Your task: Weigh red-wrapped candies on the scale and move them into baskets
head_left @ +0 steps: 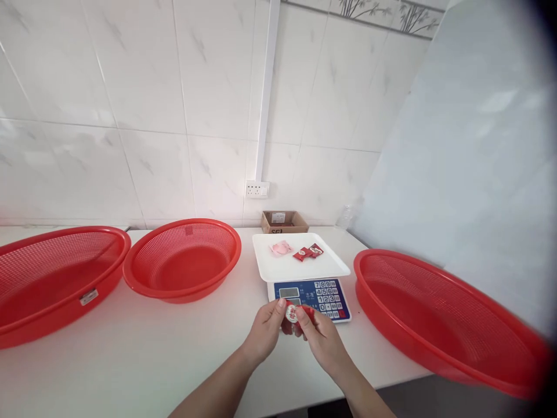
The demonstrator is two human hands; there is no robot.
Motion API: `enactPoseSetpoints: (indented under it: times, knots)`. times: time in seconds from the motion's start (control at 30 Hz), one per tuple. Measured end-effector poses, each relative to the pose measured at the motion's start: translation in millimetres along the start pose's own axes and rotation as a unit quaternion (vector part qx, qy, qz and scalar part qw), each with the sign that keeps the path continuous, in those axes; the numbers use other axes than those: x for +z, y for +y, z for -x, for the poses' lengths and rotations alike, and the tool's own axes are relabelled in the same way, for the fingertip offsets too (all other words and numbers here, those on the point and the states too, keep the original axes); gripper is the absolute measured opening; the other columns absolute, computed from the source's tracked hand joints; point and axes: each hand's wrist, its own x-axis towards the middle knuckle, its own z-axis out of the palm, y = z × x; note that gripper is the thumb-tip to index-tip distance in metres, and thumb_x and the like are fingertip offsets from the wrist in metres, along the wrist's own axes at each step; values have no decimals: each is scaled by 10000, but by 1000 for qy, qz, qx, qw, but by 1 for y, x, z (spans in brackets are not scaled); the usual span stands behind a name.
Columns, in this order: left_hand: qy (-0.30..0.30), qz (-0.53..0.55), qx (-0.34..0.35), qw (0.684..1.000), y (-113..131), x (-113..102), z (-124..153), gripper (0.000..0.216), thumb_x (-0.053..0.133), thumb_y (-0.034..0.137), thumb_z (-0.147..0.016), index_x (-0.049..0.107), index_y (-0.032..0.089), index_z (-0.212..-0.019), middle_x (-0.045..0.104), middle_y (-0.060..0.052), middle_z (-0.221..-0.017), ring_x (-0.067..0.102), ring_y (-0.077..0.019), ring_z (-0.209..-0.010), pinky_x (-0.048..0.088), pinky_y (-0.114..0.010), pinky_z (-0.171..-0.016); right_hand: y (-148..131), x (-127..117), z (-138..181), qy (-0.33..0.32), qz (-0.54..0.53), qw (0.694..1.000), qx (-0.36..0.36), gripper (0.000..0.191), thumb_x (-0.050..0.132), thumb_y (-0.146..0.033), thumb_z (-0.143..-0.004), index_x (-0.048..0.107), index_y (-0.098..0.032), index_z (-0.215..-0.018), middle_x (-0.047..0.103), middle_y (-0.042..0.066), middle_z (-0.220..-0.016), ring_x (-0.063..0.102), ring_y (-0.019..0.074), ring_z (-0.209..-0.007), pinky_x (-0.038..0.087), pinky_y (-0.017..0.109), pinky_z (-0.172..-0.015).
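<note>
A small red packet with a round white label (292,314) is pinched between my two hands, in front of the scale. My left hand (266,326) grips its left side with thumb and fingers. On its right side, my right hand (319,332) is closed on it too, thumb on top. Just behind them stands a digital scale (328,296) with a blue keypad and a white tray (300,272). On that tray lie red packets (308,252) and a crumpled pink piece (281,248), whose kind I cannot make out.
Two red mesh baskets (187,293) (56,313) stand on the left of the white table (143,360). Another red basket (391,331) is at the right, beyond the table's front edge. Behind the scale are a cardboard box (285,222), a clear glass (344,216) and a wall socket (257,189).
</note>
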Motion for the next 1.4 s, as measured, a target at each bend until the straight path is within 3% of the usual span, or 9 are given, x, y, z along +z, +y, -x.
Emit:
enactPoseSetpoints:
  times: [0.17,0.47,0.7,1.1,1.23,1.4]
  knots:
    - [18,78,-29,996,-4,2,-3,552,334,620,-829,540,141,-648,522,3,-498,486,-116,-485,359,-234,-513,4,16,0,48,-50,997,33,438,435,-576,-797,481,-186,-605,483,-22,-543,436,112,-521,355,240,-516]
    - [6,57,-72,996,-14,5,-6,569,327,673,-792,464,160,-587,486,16,-475,467,-106,-455,329,-225,-493,13,19,6,104,-60,988,95,497,456,-657,-725,482,-183,-577,494,-14,-523,442,117,-509,337,246,-498]
    - [3,52,-81,995,-21,4,-8,529,361,659,-789,463,163,-634,488,22,-476,454,-104,-451,322,-227,-490,29,19,1,83,-49,990,105,500,416,-647,-757,482,-180,-590,522,1,-539,462,123,-518,341,248,-510]
    - [62,15,-101,993,-33,-8,-16,525,387,639,-796,515,149,-656,533,-3,-534,478,-128,-531,368,-248,-533,37,17,-18,14,-107,991,78,465,443,-611,-766,484,-184,-587,503,-10,-537,467,123,-518,393,246,-524]
    - [40,-31,-103,993,-41,-7,-16,528,388,636,-798,519,144,-657,514,2,-524,479,-123,-524,378,-242,-533,47,13,-13,17,-90,995,43,455,421,-578,-798,507,-181,-592,541,7,-557,500,136,-547,406,249,-552]
    - [-38,-117,-100,987,-46,-5,-11,490,419,587,-814,554,130,-702,538,-17,-626,480,-114,-575,393,-219,-552,63,2,6,30,-32,999,17,457,377,-555,-829,546,-188,-616,578,27,-600,522,152,-573,403,247,-561]
